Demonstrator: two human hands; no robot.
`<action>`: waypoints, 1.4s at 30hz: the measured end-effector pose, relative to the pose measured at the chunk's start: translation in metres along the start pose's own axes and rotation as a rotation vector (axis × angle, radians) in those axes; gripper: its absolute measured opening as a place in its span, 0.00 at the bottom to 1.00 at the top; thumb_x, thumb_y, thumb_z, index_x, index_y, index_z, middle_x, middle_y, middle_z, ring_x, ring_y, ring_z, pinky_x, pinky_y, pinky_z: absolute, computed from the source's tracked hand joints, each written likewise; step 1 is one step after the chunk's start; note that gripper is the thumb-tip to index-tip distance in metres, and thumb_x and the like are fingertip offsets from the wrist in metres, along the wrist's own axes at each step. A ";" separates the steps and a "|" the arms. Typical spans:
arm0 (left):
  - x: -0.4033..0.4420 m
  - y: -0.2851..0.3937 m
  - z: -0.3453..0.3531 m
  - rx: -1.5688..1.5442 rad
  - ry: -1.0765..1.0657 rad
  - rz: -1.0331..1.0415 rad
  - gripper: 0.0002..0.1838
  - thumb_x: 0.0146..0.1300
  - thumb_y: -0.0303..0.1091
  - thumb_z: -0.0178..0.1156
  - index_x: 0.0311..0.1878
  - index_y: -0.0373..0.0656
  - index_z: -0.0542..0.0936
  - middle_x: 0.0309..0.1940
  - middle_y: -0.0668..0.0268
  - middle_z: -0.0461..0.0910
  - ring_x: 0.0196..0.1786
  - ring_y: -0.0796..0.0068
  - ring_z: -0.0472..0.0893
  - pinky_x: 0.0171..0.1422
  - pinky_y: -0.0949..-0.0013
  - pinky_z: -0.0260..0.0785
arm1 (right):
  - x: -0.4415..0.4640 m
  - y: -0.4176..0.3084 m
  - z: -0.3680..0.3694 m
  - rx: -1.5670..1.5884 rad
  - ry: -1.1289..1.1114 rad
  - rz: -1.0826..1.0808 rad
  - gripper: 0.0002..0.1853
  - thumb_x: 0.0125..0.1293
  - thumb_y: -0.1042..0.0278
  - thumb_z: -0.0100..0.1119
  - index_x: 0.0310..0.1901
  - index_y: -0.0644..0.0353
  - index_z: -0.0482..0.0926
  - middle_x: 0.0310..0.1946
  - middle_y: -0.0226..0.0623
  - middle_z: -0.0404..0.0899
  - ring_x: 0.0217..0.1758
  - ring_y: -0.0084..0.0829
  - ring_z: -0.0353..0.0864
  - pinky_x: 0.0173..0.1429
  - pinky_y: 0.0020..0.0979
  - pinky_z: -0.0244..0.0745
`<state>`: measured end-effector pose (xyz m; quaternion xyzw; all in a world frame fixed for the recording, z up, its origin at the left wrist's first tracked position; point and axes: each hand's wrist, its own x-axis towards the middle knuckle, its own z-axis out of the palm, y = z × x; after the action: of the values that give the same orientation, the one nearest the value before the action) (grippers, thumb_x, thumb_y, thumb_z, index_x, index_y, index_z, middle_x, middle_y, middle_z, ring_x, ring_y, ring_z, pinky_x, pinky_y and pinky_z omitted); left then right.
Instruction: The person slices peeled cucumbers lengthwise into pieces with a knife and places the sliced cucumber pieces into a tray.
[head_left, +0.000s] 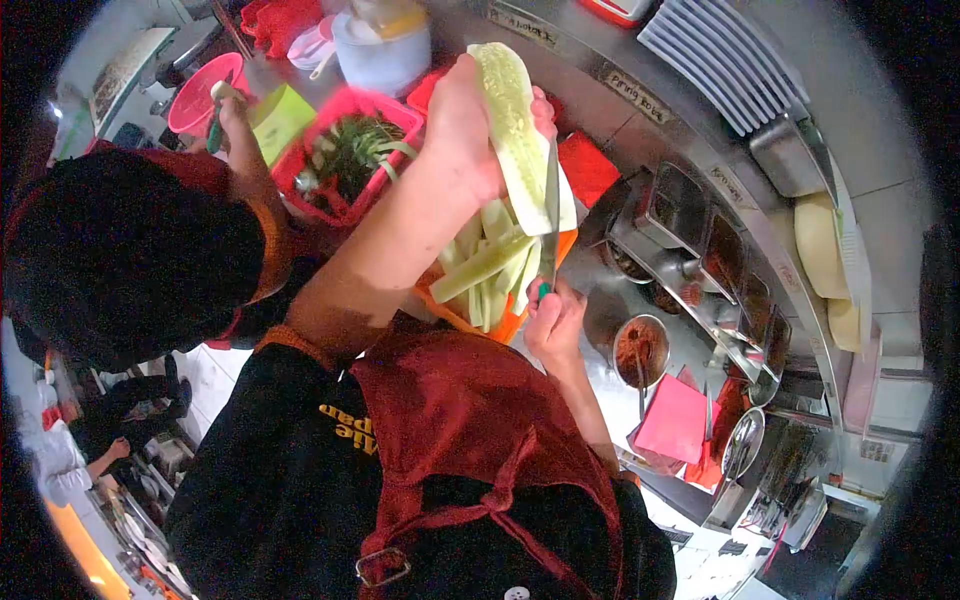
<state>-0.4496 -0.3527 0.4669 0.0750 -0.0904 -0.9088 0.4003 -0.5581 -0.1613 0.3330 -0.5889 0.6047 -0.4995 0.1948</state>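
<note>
My left hand [465, 130] is raised and wrapped round a long halved cucumber [508, 110], its pale seeded face turned toward me. In my right hand [556, 325] is a knife [552, 215] with a green handle, mostly covered by my fingers. The blade points away from me and lies along the right edge of the cucumber, at its lower end. Below both hands, an orange container [510, 325] holds several long cucumber pieces [485, 265]. My left forearm and the raised cucumber hide part of that container.
At left, a co-worker in a black cap [130, 255] holds a green-handled tool. A pink basket [408, 115] of green vegetables stands beside my left forearm. To the right are a pot of red sauce [640, 352], metal food pans [690, 205] and a pink sheet [675, 418]. Stacked plates [720, 60] sit above.
</note>
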 end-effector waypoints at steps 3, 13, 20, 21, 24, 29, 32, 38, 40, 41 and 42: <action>-0.001 -0.003 0.004 0.017 0.053 0.042 0.27 0.73 0.57 0.32 0.39 0.40 0.66 0.30 0.60 0.67 0.28 0.68 0.69 0.31 0.65 0.67 | 0.001 0.005 0.001 -0.004 0.014 -0.001 0.25 0.71 0.49 0.41 0.28 0.65 0.72 0.18 0.45 0.72 0.21 0.46 0.77 0.27 0.39 0.68; -0.022 -0.036 0.023 0.205 0.125 0.091 0.22 0.73 0.54 0.37 0.41 0.45 0.69 0.28 0.62 0.71 0.28 0.68 0.71 0.32 0.65 0.67 | 0.020 0.007 -0.002 -0.056 0.064 -0.041 0.18 0.69 0.58 0.43 0.32 0.65 0.75 0.18 0.45 0.73 0.19 0.46 0.76 0.27 0.41 0.69; -0.033 -0.064 0.016 0.242 0.085 0.196 0.33 0.72 0.64 0.33 0.43 0.41 0.74 0.28 0.60 0.76 0.28 0.65 0.78 0.36 0.61 0.72 | 0.032 0.012 0.000 -0.033 0.153 -0.100 0.14 0.66 0.65 0.50 0.45 0.67 0.78 0.31 0.47 0.81 0.32 0.41 0.84 0.38 0.37 0.76; -0.036 -0.067 0.017 0.279 0.098 0.209 0.33 0.72 0.63 0.33 0.43 0.41 0.74 0.28 0.60 0.76 0.29 0.65 0.78 0.36 0.61 0.72 | 0.033 0.014 -0.004 -0.100 0.109 -0.148 0.15 0.66 0.65 0.51 0.48 0.67 0.77 0.36 0.46 0.81 0.36 0.38 0.83 0.40 0.36 0.77; -0.041 -0.070 0.024 0.327 0.116 0.219 0.33 0.73 0.63 0.33 0.44 0.41 0.74 0.29 0.60 0.77 0.30 0.65 0.79 0.37 0.61 0.72 | 0.037 0.009 -0.003 0.016 0.103 -0.119 0.16 0.68 0.66 0.50 0.51 0.68 0.75 0.40 0.45 0.81 0.38 0.33 0.83 0.41 0.33 0.77; -0.021 -0.058 0.015 0.401 -0.119 0.315 0.30 0.72 0.61 0.36 0.50 0.42 0.73 0.36 0.56 0.80 0.36 0.60 0.80 0.43 0.58 0.73 | 0.056 -0.005 -0.013 -0.051 0.151 -0.299 0.17 0.72 0.66 0.44 0.53 0.71 0.73 0.30 0.45 0.81 0.30 0.36 0.84 0.35 0.32 0.78; -0.006 -0.035 0.015 0.380 -0.434 0.204 0.29 0.72 0.62 0.37 0.52 0.44 0.72 0.33 0.57 0.79 0.32 0.60 0.79 0.38 0.58 0.73 | 0.058 -0.001 -0.007 0.039 0.130 -0.276 0.18 0.72 0.65 0.43 0.52 0.72 0.73 0.23 0.46 0.79 0.24 0.40 0.83 0.30 0.35 0.76; -0.009 -0.044 0.020 0.253 -0.150 0.145 0.27 0.72 0.62 0.37 0.51 0.48 0.70 0.26 0.61 0.74 0.25 0.62 0.76 0.31 0.61 0.71 | 0.062 0.006 -0.005 0.018 0.169 -0.255 0.16 0.71 0.64 0.46 0.45 0.70 0.76 0.25 0.46 0.80 0.24 0.37 0.83 0.26 0.36 0.75; -0.015 -0.051 0.020 0.325 -0.059 0.152 0.27 0.72 0.62 0.36 0.49 0.47 0.70 0.25 0.62 0.74 0.26 0.63 0.76 0.32 0.62 0.71 | 0.073 0.014 -0.007 -0.416 0.179 -0.557 0.15 0.71 0.65 0.46 0.44 0.68 0.78 0.26 0.46 0.81 0.24 0.37 0.83 0.25 0.36 0.74; -0.015 -0.056 0.020 0.347 -0.071 0.161 0.27 0.74 0.61 0.33 0.43 0.46 0.70 0.25 0.62 0.74 0.24 0.65 0.76 0.32 0.63 0.72 | 0.072 0.009 -0.008 -0.417 0.180 -0.552 0.15 0.71 0.65 0.46 0.44 0.68 0.78 0.26 0.46 0.81 0.24 0.37 0.83 0.25 0.36 0.74; -0.015 -0.059 0.020 0.367 -0.086 0.173 0.28 0.75 0.59 0.31 0.38 0.46 0.70 0.24 0.63 0.75 0.23 0.66 0.77 0.31 0.63 0.73 | 0.071 0.003 -0.011 -0.407 0.159 -0.503 0.15 0.72 0.65 0.45 0.46 0.68 0.78 0.28 0.48 0.81 0.26 0.37 0.84 0.26 0.35 0.76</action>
<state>-0.4857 -0.2999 0.4743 0.0999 -0.2777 -0.8417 0.4521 -0.5850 -0.2226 0.3602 -0.7057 0.5411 -0.4454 -0.1039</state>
